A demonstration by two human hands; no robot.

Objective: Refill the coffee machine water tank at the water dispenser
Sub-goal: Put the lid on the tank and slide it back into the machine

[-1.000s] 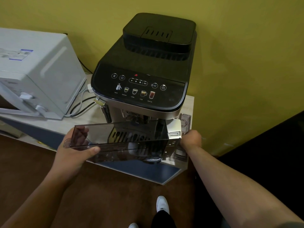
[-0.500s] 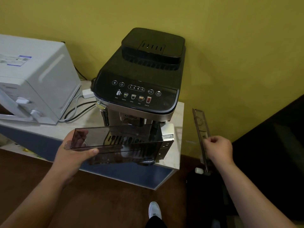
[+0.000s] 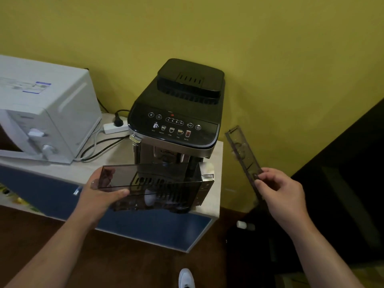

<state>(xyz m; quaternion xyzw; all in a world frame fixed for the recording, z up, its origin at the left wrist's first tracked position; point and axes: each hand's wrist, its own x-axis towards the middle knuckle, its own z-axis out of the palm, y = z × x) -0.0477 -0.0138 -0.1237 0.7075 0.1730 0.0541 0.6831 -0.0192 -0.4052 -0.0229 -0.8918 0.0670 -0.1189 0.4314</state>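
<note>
1. Head view: A person's left hand (image 3: 99, 196) grips the near left end of a smoke-tinted, see-through water tank (image 3: 153, 183), thumb lying along the tank's front face and fingers wrapped behind it, seen dimly through the plastic.
2. The tank is held level in the air in front of the black coffee machine (image 3: 176, 121), clear of the machine's body and over the front edge of the pale counter (image 3: 216, 183).
3. The right hand (image 3: 280, 194) is closed in a pinch on the lower end of a long, narrow tinted lid (image 3: 242, 152), which slants up and to the left from the fingers, off to the right of the machine and against the yellow wall (image 3: 270, 59).
4. The lid and the tank are well apart, each in its own hand.
5. The coffee machine stands at the right end of the counter, drink icons lit on its sloping control panel (image 3: 174, 127).
6. A white appliance (image 3: 45, 113) sits at the left of the counter, with a white power strip (image 3: 115, 126) and dark cables (image 3: 99, 146) between it and the machine.
7. A white shoe (image 3: 186, 278) shows at the bottom edge on the brown floor (image 3: 124, 262).
</note>
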